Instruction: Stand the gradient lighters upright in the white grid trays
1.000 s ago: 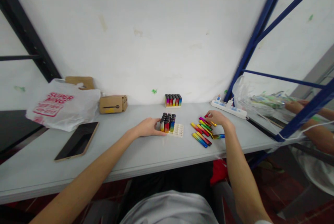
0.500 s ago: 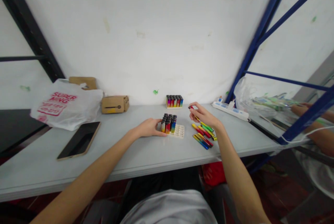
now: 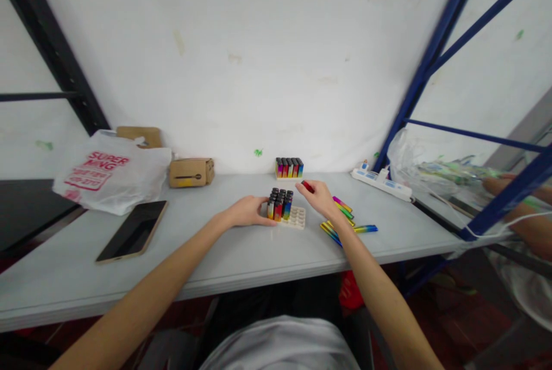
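A white tray [image 3: 298,218] with holes sits mid-table, its left part filled with several upright rainbow lighters [image 3: 279,203]. My left hand [image 3: 247,210] rests against the tray's left side, fingers curled on it. Just right of the tray, my right hand [image 3: 318,196] pinches a red lighter [image 3: 307,186] above the tray's empty holes. Several loose rainbow lighters [image 3: 345,219] lie flat on the table to the right of that hand.
A second filled tray of lighters [image 3: 288,167] stands by the wall. A phone [image 3: 132,231], a plastic bag [image 3: 110,171] and a cardboard box [image 3: 191,172] lie left. A power strip [image 3: 382,181] and blue rack [image 3: 495,203] are right, with another person's arm [image 3: 524,226] beyond.
My right hand picked a lighter from the loose pile, lifted it and carried it left to just above the tray. My left hand stayed on the tray.
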Demonstrator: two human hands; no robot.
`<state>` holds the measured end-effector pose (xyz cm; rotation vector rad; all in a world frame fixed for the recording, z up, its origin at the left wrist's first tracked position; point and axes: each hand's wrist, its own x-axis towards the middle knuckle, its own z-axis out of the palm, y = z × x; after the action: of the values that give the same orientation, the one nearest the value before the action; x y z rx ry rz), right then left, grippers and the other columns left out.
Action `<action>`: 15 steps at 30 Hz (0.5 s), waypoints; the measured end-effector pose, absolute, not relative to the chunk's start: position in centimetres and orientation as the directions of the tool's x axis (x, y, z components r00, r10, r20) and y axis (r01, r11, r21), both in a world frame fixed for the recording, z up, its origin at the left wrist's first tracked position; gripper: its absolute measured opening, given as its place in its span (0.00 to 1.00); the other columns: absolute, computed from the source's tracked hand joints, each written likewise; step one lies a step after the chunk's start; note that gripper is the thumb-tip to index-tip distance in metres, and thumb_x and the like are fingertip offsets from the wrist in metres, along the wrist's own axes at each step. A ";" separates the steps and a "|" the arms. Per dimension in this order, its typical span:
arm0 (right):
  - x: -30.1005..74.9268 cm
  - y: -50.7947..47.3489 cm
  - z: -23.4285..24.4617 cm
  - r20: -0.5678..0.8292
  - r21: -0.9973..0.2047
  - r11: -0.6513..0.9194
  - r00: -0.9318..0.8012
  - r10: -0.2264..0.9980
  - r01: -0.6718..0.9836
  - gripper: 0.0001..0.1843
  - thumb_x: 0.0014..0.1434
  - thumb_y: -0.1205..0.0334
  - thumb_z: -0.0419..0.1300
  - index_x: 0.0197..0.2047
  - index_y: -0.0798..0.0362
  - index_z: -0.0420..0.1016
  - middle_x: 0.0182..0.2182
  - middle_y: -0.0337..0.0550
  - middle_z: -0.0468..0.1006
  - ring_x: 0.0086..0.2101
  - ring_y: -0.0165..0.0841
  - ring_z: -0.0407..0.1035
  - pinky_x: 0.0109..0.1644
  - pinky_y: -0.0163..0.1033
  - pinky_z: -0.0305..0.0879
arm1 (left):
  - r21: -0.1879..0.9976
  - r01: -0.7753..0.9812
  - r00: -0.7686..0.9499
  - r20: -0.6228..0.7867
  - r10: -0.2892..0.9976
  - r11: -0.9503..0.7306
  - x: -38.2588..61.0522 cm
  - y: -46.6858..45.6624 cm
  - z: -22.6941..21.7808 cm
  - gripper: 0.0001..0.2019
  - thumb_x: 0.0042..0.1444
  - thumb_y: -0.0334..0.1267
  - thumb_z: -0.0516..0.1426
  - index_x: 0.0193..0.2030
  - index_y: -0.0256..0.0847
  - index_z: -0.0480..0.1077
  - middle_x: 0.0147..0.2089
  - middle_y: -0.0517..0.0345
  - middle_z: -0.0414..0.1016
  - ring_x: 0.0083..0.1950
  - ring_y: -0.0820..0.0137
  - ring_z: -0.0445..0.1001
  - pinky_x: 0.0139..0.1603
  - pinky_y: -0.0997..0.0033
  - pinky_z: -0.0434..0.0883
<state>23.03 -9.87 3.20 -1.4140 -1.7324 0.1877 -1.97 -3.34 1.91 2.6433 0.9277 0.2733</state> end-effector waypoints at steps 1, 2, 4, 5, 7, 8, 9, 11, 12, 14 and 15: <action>23.0 -9.8 3.1 0.522 -0.583 0.336 0.025 0.853 0.740 0.24 0.62 0.47 0.52 0.21 0.51 0.51 0.19 0.32 0.50 0.23 0.26 0.48 0.29 0.37 0.42 | 0.361 0.572 0.771 0.071 0.633 -0.737 -2.0 -3.4 1.9 0.36 0.47 0.69 0.61 0.53 0.42 0.72 0.27 0.62 0.71 0.29 0.65 0.71 0.27 0.72 0.55; 23.0 -9.8 3.1 0.523 -0.570 0.331 0.021 0.852 0.752 0.23 0.62 0.50 0.52 0.21 0.51 0.52 0.19 0.32 0.49 0.23 0.26 0.48 0.29 0.37 0.42 | 0.358 0.573 0.771 0.070 0.633 -0.737 -2.0 -3.4 2.0 0.36 0.47 0.69 0.61 0.54 0.42 0.72 0.27 0.61 0.71 0.29 0.65 0.71 0.27 0.71 0.55; 23.2 -9.8 2.9 0.519 -0.544 0.335 -0.006 0.855 0.769 0.19 0.60 0.54 0.52 0.21 0.51 0.53 0.19 0.32 0.51 0.23 0.26 0.49 0.29 0.36 0.43 | 0.356 0.577 0.769 0.068 0.636 -0.735 -2.0 -3.4 2.0 0.37 0.47 0.69 0.61 0.54 0.42 0.72 0.27 0.61 0.72 0.28 0.65 0.71 0.27 0.71 0.56; 23.3 -9.8 2.9 0.517 -0.531 0.341 -0.022 0.856 0.776 0.18 0.59 0.55 0.52 0.21 0.51 0.54 0.19 0.33 0.51 0.24 0.26 0.49 0.29 0.36 0.43 | 0.357 0.577 0.768 0.068 0.637 -0.734 -2.0 -3.4 1.9 0.37 0.47 0.70 0.61 0.54 0.42 0.72 0.27 0.61 0.72 0.28 0.65 0.71 0.27 0.71 0.56; 23.5 -9.8 2.9 0.520 -0.510 0.343 -0.034 0.853 0.789 0.17 0.60 0.56 0.52 0.22 0.51 0.55 0.19 0.33 0.53 0.24 0.27 0.50 0.30 0.36 0.44 | 0.361 0.576 0.768 0.069 0.637 -0.734 -2.0 -3.3 1.9 0.38 0.46 0.70 0.60 0.54 0.41 0.72 0.27 0.61 0.73 0.28 0.64 0.71 0.27 0.70 0.56; 23.5 -9.8 2.9 0.523 -0.503 0.338 -0.031 0.852 0.795 0.18 0.61 0.55 0.51 0.22 0.51 0.55 0.19 0.33 0.53 0.24 0.27 0.51 0.30 0.36 0.44 | 0.363 0.574 0.768 0.070 0.636 -0.734 -2.0 -3.3 1.8 0.39 0.46 0.71 0.60 0.54 0.41 0.72 0.27 0.61 0.73 0.28 0.64 0.71 0.27 0.70 0.56; 23.5 -9.8 2.9 0.524 -0.498 0.333 -0.028 0.851 0.800 0.19 0.62 0.54 0.51 0.22 0.51 0.55 0.19 0.33 0.54 0.24 0.27 0.52 0.30 0.36 0.44 | 0.366 0.573 0.768 0.072 0.636 -0.734 -2.0 -3.3 1.8 0.39 0.46 0.71 0.60 0.54 0.41 0.72 0.27 0.61 0.72 0.28 0.64 0.71 0.27 0.70 0.56; 23.6 -9.9 3.0 0.521 -0.492 0.334 -0.035 0.853 0.804 0.21 0.65 0.50 0.50 0.23 0.51 0.56 0.20 0.33 0.56 0.24 0.28 0.53 0.30 0.36 0.46 | 0.371 0.570 0.768 0.076 0.635 -0.733 -2.0 -3.3 1.8 0.39 0.45 0.71 0.60 0.54 0.41 0.72 0.27 0.61 0.72 0.28 0.65 0.71 0.27 0.70 0.56; 23.6 -10.0 3.1 0.520 -0.491 0.340 -0.044 0.853 0.802 0.22 0.66 0.48 0.50 0.24 0.51 0.58 0.20 0.33 0.58 0.25 0.28 0.54 0.31 0.36 0.47 | 0.373 0.569 0.768 0.077 0.636 -0.733 -2.0 -3.3 1.8 0.38 0.45 0.71 0.60 0.53 0.41 0.72 0.27 0.61 0.72 0.28 0.64 0.71 0.27 0.70 0.56; 23.5 -10.1 3.4 0.522 -0.490 0.365 -0.069 0.850 0.792 0.22 0.68 0.45 0.49 0.28 0.51 0.61 0.22 0.34 0.62 0.25 0.29 0.56 0.32 0.36 0.49 | 0.372 0.572 0.767 0.073 0.637 -0.731 -2.0 -3.2 1.8 0.38 0.46 0.71 0.60 0.53 0.41 0.72 0.27 0.61 0.72 0.28 0.64 0.71 0.27 0.71 0.56; 23.5 -10.2 3.5 0.525 -0.490 0.381 -0.083 0.847 0.784 0.22 0.68 0.44 0.49 0.30 0.51 0.63 0.23 0.34 0.63 0.26 0.30 0.58 0.32 0.35 0.50 | 0.370 0.575 0.766 0.069 0.639 -0.730 -2.0 -3.2 1.8 0.38 0.45 0.71 0.60 0.53 0.41 0.72 0.27 0.61 0.72 0.28 0.64 0.71 0.27 0.71 0.56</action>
<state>23.54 -10.22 3.51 -1.4121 -1.8692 0.1035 -1.96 -3.23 1.82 2.6342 0.9347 0.2742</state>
